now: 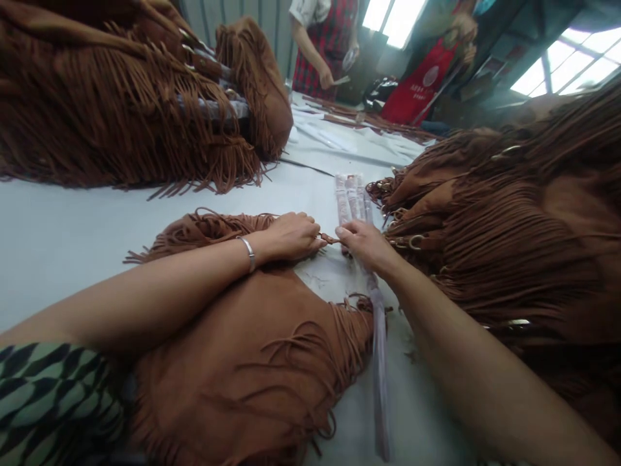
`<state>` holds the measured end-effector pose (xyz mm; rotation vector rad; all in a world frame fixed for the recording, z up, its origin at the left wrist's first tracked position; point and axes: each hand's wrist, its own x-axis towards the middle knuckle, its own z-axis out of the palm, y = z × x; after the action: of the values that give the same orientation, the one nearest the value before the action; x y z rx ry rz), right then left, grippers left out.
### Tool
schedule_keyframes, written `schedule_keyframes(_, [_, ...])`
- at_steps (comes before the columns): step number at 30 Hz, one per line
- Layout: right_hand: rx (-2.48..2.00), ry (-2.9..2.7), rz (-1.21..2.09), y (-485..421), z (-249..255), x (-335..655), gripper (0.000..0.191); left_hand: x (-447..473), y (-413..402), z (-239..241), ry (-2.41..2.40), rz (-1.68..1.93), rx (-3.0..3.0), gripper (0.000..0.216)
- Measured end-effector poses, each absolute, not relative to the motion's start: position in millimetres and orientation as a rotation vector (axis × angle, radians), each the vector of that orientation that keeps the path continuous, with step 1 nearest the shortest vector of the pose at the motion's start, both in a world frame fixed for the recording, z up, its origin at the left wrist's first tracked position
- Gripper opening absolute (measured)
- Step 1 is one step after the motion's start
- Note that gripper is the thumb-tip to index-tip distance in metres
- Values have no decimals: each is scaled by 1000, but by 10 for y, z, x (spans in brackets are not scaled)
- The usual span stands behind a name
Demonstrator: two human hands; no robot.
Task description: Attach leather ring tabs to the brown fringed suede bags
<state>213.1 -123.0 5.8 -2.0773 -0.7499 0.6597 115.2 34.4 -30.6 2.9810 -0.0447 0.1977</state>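
A brown suede bag with long fringe (252, 343) lies on the white table in front of me. Over its far end, my left hand (295, 234) is closed, with a silver bracelet at the wrist. A short brown leather strap (330, 239) stretches between my two hands. My right hand (365, 244) pinches the strap's other end between thumb and fingers. Beneath and beyond the right hand lie plastic-wrapped straps (350, 194). From there a long, narrow plastic sleeve (381, 382) runs toward me. Whatever lies inside my left fingers is partly hidden.
Piled brown fringed bags (145, 110) stand at the back left. More fringed bags with metal rings (504, 226) are heaped on the right, close to my right forearm. White sheets (334, 133) lie farther back on the table (53, 239). Two people in aprons stand beyond.
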Motion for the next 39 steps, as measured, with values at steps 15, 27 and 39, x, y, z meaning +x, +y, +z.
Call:
schedule_keyframes(15, [-2111, -1854, -543, -2958, -134, 1437, 56, 1235, 413, -111, 115, -40, 2636, 55])
schedule_keyframes(27, [-2011, -1711, -460, -2885, -138, 1575, 20, 999, 111, 121, 406, 176, 2717, 40])
schedule_keyframes(39, [-1970, -1396, 12, -2421, 51, 1786, 26, 902, -588, 473, 250, 635, 2447, 56])
